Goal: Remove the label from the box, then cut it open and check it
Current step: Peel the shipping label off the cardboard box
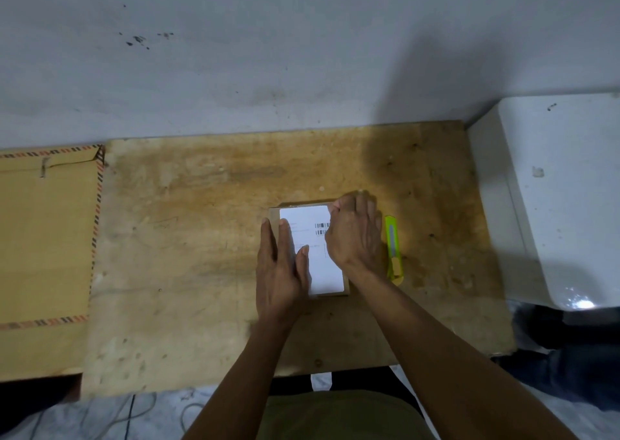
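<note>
Worn plywood table (201, 238) holds box (274, 216), its barcoded label (312, 238) unreadable.

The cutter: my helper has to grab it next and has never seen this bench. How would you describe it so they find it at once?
On the worn wooden board, find the small cardboard box with the white label. The cutter lies on the board just right of it, beside the right hand. It is slim and bright yellow-green, the only vivid colour there.
</note>
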The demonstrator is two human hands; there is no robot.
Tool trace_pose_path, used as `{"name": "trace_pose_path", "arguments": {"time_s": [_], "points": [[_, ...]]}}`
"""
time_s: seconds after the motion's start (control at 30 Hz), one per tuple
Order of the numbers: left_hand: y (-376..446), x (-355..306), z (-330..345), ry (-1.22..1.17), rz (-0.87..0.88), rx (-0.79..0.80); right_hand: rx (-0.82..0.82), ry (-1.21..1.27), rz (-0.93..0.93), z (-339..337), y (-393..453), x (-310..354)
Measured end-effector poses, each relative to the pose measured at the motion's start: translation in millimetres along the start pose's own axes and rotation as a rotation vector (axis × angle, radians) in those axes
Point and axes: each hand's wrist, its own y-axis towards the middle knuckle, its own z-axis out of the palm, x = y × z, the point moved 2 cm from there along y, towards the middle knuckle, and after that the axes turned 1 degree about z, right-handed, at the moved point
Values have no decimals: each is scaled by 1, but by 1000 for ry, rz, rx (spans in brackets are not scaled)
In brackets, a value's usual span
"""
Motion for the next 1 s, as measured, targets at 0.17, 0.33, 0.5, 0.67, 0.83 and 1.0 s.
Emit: {"name": "trace_pose_path", "arguments": {"time_s": [0.17,0.33,0.5,0.67,0.83,1.0], "points": [[1,1,2,-3,5,-11,-38,-19,-10,2,-11,1],[1,1,2,-10,28,-26,-38,0,-83,2,-20,3],[1,4,2,-14,26,-6,-18,235,-83,0,-14,-4],[0,4,1,-36,9,-19,-29,442,-67,-2,-14,-9],[1,4,0,-50,-29,-20,-96,516,-53,-1,-8,-8],[1,4,1,-48,-30,11,-52,520,-66,-3,-7,-13]]}}
